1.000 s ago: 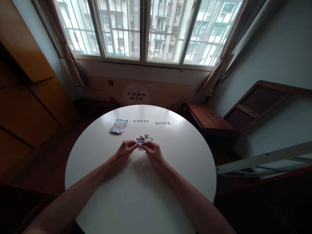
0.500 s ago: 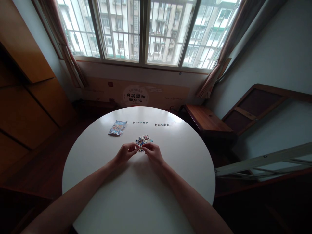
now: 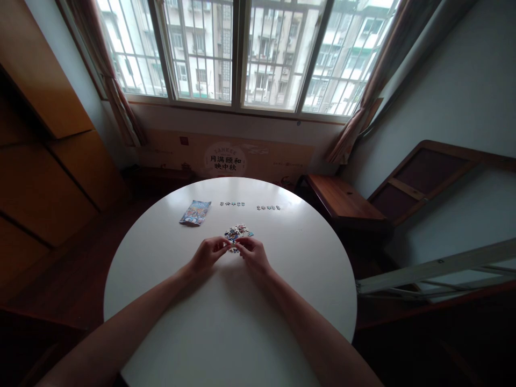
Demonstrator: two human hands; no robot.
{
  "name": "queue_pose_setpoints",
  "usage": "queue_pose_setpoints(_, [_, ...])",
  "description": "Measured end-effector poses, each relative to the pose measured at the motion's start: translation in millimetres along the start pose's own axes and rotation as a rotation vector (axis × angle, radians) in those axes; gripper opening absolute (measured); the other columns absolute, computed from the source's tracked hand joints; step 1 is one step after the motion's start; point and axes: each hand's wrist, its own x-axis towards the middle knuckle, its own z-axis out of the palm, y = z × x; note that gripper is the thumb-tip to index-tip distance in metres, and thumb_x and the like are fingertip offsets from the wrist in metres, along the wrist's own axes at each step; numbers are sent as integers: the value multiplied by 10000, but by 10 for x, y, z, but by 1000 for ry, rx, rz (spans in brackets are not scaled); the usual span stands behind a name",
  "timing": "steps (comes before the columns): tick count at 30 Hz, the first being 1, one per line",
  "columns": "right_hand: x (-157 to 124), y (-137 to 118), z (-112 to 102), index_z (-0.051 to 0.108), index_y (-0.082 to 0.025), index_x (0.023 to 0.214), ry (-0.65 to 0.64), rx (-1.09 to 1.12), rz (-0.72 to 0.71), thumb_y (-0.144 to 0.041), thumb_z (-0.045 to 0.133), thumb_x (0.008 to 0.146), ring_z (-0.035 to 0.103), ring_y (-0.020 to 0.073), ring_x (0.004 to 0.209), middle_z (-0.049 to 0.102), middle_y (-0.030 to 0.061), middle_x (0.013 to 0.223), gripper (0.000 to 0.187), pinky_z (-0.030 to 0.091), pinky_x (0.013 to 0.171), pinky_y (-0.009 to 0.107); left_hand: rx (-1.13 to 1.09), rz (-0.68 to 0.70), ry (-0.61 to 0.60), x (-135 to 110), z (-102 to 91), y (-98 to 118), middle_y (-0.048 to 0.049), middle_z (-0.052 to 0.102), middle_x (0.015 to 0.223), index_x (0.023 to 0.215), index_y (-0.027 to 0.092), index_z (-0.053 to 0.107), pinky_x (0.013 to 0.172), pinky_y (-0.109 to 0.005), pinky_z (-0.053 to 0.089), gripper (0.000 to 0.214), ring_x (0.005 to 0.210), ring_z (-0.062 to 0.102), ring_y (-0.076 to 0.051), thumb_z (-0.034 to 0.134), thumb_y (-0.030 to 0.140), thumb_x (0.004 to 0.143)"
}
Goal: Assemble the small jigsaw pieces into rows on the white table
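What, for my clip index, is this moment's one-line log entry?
left hand, right hand: close together at puzzle-piece pile, grip unclear | piece rows: beyond pile | packet: left of rows

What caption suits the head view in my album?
Left hand and right hand, close together by piled puzzle pieces on a white table.

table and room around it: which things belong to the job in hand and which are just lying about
In use:
- puzzle pieces in a pile, with the left hand and right hand at its near edge
- left row of pieces and right row of pieces
- white table
- printed packet, probably

Just around:
- wall banner
- wooden side table
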Motion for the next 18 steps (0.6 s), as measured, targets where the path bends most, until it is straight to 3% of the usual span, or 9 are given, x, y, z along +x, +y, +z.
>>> queue_pose_setpoints(6, [-37, -36, 20, 655, -162, 844, 72, -83, -48, -364, 623, 770, 513, 111, 504, 629, 27, 692, 217, 423, 458, 223, -32, -44, 74, 22, -14, -12, 17, 533, 572, 874, 130, 676, 490, -182, 357, 282, 509, 436, -83, 587, 387, 803])
queue_pose_setpoints(18, [-47, -58, 21, 645, -168, 771, 95, -186, -106, -310, 625, 769, 538, 132, 592, 625, 30, 717, 143, 443, 556, 242, -53, -37, 46, 23, -15, 15, -5, 572, 615, 845, 128, 681, 506, -193, 369, 274, 531, 454, -90, 586, 381, 796])
